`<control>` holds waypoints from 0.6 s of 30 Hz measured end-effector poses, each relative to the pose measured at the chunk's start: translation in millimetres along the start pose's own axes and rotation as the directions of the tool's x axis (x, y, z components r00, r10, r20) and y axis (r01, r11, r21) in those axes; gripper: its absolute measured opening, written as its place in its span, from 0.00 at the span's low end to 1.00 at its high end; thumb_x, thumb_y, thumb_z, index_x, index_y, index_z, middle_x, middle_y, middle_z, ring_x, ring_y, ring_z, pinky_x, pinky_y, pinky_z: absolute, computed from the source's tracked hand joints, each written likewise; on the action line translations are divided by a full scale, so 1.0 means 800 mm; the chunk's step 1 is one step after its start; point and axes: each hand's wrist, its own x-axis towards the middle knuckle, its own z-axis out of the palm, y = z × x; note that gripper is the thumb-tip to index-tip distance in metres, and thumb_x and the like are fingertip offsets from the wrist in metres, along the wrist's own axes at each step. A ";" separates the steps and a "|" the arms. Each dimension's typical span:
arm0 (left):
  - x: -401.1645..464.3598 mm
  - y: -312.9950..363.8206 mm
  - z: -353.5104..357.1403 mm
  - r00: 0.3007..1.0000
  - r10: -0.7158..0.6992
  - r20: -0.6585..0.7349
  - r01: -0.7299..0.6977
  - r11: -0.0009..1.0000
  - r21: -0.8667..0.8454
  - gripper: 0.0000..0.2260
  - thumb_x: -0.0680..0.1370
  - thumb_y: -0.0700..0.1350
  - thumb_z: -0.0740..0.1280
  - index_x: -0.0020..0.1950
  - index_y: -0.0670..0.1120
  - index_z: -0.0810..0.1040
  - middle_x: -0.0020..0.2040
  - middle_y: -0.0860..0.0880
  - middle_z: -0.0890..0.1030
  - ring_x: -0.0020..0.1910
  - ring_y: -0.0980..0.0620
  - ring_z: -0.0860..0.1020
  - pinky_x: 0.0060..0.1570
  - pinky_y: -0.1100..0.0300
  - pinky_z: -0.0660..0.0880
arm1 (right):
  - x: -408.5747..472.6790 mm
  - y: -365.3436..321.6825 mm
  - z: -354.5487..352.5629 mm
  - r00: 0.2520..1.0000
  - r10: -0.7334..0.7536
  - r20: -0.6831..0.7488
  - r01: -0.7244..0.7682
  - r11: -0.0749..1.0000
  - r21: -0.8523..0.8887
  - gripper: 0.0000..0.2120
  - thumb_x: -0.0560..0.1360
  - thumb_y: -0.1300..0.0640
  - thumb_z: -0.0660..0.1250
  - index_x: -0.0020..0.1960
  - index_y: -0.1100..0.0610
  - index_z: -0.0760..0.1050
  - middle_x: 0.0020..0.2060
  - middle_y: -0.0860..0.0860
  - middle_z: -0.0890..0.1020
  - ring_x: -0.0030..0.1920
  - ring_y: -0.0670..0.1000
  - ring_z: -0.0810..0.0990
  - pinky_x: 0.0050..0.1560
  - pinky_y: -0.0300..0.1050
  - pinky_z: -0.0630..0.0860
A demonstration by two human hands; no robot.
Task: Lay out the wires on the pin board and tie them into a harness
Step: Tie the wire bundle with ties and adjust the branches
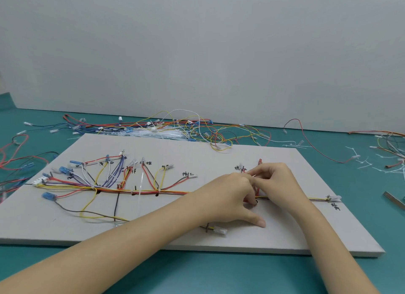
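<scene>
A grey pin board point(274, 239) lies on the teal table with coloured wires spread over it. The main wire bundle point(153, 192) runs left to right along the board's middle, with branches fanning up to connectors at the left. My left hand point(228, 197) and my right hand point(276, 182) meet over the bundle right of centre. Both have curled fingers working at a thin white cable tie point(255, 173) around red wires; the exact pinch is hidden. White ties point(140, 184) sit on the bundle further left. A white connector point(334, 198) ends the bundle at the right.
A heap of loose wires point(175, 127) and white cable ties point(157, 132) lies behind the board. More wires lie at the far left point(13, 153) and far right point(390, 144). Cut tie ends point(363, 162) scatter right of the board. A metal tool point(394, 200) rests at the right edge.
</scene>
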 end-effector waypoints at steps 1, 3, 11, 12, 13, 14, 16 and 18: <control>0.000 0.000 0.000 1.000 0.001 -0.001 -0.001 1.000 0.001 0.16 0.71 0.58 0.74 0.44 0.44 0.85 0.51 0.50 0.78 0.49 0.54 0.73 0.49 0.55 0.72 | 0.000 0.000 0.000 1.000 0.002 0.001 -0.002 1.000 0.003 0.07 0.71 0.70 0.69 0.42 0.60 0.83 0.28 0.56 0.83 0.27 0.48 0.78 0.31 0.37 0.74; 0.000 0.000 0.001 1.000 0.011 -0.001 -0.011 1.000 0.004 0.15 0.72 0.56 0.74 0.43 0.44 0.85 0.51 0.49 0.78 0.48 0.53 0.73 0.49 0.54 0.72 | 0.000 0.001 0.001 1.000 0.005 0.001 -0.005 1.000 0.009 0.07 0.71 0.70 0.69 0.42 0.61 0.83 0.28 0.56 0.83 0.27 0.49 0.78 0.31 0.38 0.75; -0.002 0.003 0.009 0.999 0.031 -0.043 -0.030 0.999 0.021 0.11 0.79 0.48 0.66 0.47 0.40 0.81 0.55 0.45 0.78 0.52 0.46 0.75 0.51 0.52 0.72 | 0.000 -0.001 -0.001 0.999 0.032 0.004 -0.032 0.997 0.074 0.05 0.71 0.70 0.70 0.43 0.62 0.83 0.32 0.59 0.83 0.28 0.46 0.78 0.29 0.35 0.74; -0.001 0.004 0.011 0.999 0.011 -0.043 -0.011 1.000 -0.001 0.10 0.80 0.46 0.65 0.48 0.39 0.79 0.56 0.44 0.77 0.54 0.45 0.75 0.53 0.53 0.70 | 0.000 -0.001 -0.002 1.000 0.030 0.005 -0.030 0.997 0.077 0.05 0.72 0.69 0.70 0.43 0.62 0.83 0.33 0.58 0.84 0.29 0.46 0.79 0.30 0.35 0.75; 0.001 0.006 0.012 0.999 -0.007 -0.039 0.006 1.000 -0.016 0.10 0.81 0.45 0.63 0.49 0.38 0.77 0.57 0.42 0.77 0.55 0.44 0.74 0.53 0.54 0.68 | -0.001 -0.001 -0.003 0.999 0.033 0.009 -0.034 0.996 0.086 0.04 0.72 0.68 0.70 0.43 0.62 0.83 0.34 0.58 0.84 0.31 0.47 0.79 0.32 0.37 0.77; 0.003 0.008 0.012 0.999 -0.018 -0.043 0.017 0.999 -0.032 0.09 0.82 0.44 0.62 0.50 0.38 0.76 0.57 0.42 0.77 0.55 0.44 0.74 0.53 0.55 0.67 | -0.001 -0.003 -0.005 0.999 0.044 0.020 -0.045 0.993 0.109 0.04 0.73 0.68 0.70 0.43 0.63 0.83 0.35 0.59 0.84 0.32 0.49 0.80 0.32 0.39 0.78; 0.007 0.012 0.014 0.995 -0.051 -0.080 0.042 0.993 -0.112 0.07 0.82 0.42 0.61 0.48 0.39 0.75 0.52 0.41 0.79 0.50 0.44 0.74 0.51 0.55 0.67 | -0.003 -0.005 -0.009 0.997 0.060 0.050 -0.066 0.987 0.149 0.06 0.73 0.70 0.68 0.43 0.64 0.83 0.35 0.61 0.84 0.32 0.51 0.79 0.29 0.38 0.77; 0.010 0.014 0.015 0.982 -0.148 -0.119 0.115 0.962 -0.247 0.08 0.82 0.42 0.61 0.45 0.40 0.74 0.46 0.42 0.81 0.38 0.49 0.76 0.44 0.56 0.70 | -0.006 -0.008 -0.014 0.995 0.060 0.082 -0.073 0.985 0.158 0.09 0.72 0.71 0.66 0.42 0.62 0.84 0.30 0.58 0.83 0.29 0.49 0.80 0.28 0.35 0.75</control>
